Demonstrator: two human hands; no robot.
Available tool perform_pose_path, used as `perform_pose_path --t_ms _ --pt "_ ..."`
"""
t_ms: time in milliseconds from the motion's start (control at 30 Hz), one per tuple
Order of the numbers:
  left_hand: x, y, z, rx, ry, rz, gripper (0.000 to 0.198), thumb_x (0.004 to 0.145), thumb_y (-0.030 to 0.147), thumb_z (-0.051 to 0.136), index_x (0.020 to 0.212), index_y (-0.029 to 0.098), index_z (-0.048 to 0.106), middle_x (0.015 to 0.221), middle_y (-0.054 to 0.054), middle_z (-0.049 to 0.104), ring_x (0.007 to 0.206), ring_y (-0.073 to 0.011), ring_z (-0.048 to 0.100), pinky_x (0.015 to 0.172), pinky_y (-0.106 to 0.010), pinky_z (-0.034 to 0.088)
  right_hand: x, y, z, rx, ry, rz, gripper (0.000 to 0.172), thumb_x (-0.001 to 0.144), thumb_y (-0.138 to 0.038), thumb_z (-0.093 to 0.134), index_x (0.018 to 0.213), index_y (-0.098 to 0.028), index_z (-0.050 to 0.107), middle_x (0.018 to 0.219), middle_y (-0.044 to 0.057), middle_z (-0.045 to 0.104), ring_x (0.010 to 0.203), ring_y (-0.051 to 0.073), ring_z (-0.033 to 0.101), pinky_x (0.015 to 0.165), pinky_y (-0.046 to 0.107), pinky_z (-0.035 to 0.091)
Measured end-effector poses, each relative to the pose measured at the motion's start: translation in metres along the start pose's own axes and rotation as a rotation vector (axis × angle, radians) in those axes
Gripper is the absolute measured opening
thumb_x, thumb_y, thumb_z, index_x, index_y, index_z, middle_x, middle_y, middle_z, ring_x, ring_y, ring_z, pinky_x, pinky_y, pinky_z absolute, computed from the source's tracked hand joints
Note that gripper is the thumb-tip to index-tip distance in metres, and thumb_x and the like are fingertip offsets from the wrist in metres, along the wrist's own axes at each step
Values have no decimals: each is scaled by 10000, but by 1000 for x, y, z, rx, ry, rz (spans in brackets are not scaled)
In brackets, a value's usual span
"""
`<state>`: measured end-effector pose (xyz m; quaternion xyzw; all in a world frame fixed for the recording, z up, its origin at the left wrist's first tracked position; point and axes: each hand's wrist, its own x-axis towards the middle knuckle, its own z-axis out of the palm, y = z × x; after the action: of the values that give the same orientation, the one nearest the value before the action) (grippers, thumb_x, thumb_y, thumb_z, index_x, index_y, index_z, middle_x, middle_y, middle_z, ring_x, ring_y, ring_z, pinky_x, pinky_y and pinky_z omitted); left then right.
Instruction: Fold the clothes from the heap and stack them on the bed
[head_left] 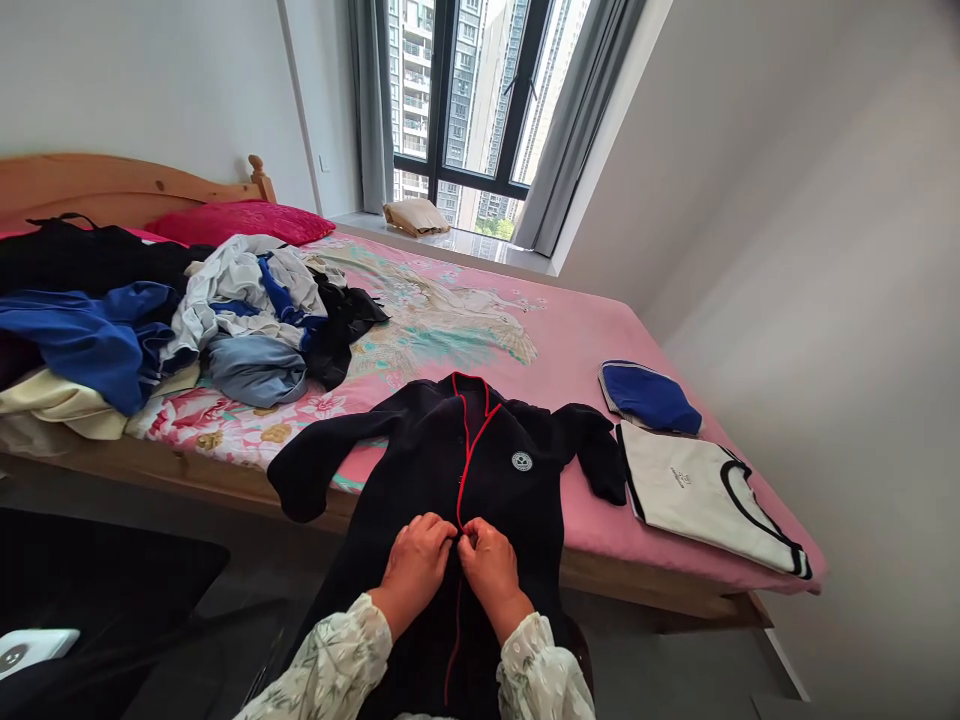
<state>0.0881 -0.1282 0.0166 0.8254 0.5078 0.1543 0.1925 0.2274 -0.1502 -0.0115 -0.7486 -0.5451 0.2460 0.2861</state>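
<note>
A person's two bare hands, seen from above, work at the front of a long-sleeved black cardigan with red trim (420, 470). The left hand (420, 553) and right hand (491, 565) meet at its middle, thumbs and fingertips pinching the red-trimmed front edges; the fingers hide exactly what lies between them. Floral sleeves (337, 650) cover the person's forearms.

The cardigan lies with its collar and shoulders at the near edge of a bed with a pink sheet (592, 325), its lower part coming off the edge toward the person. One cardigan sleeve spreads left over the bed edge, the other right across the sheet. A round pale badge (522, 461) sits on the right of the chest.

To the right, a folded cream top with black trim (694, 480) lies near the cardigan's sleeve, and a folded blue garment (649, 397) lies just beyond it. At the far left is a loose heap of black, blue, white and grey clothes (255, 368), with a red cushion (251, 222) behind it, near a wooden headboard (112, 178). At the far side, a folded beige cloth (416, 217) rests on the sill below a window (480, 90) between grey curtains (370, 110).
</note>
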Motion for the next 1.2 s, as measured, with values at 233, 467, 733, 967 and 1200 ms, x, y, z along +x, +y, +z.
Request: perform_pose_path --t_ms 233,467,733,967,1200 --pt "28 9 15 102 13 23 167 805 152 475 767 182 635 864 -82 600 875 -234 511 793 -394 287 -4 10 3 151 30 19 186 808 -285 432 802 -201 598 716 7 637 631 146 563 596 233 396" --pt "32 5 17 -8 -25 5 167 797 133 476 734 179 623 784 -57 639 818 -203 550 791 -361 301 -4 11 1 334 19 35 253 805 -386 465 786 -186 619 677 15 626 621 150 558 563 235 416" --pt "36 -7 19 -267 -42 -33 162 749 105 468 757 198 600 728 17 627 668 -114 551 655 -229 372 -3 19 3 540 -45 153 321 789 -451 462 833 -166 603 537 -30 500 468 115 484 400 207 387" --pt "35 -8 18 -404 -11 8 122 736 132 467 676 193 554 646 32 561 603 -105 498 619 -220 372 -2 17 3 670 -81 226 345 771 -460 474 856 -138 565 537 -53 450 428 82 451 353 182 392" --pt "34 -11 19 -481 9 2 110 722 152 472 665 192 558 619 36 554 578 -101 475 609 -223 359 -1 15 8 691 -67 220 339 787 -426 446 882 -130 583 583 -38 475 455 73 457 363 167 395"
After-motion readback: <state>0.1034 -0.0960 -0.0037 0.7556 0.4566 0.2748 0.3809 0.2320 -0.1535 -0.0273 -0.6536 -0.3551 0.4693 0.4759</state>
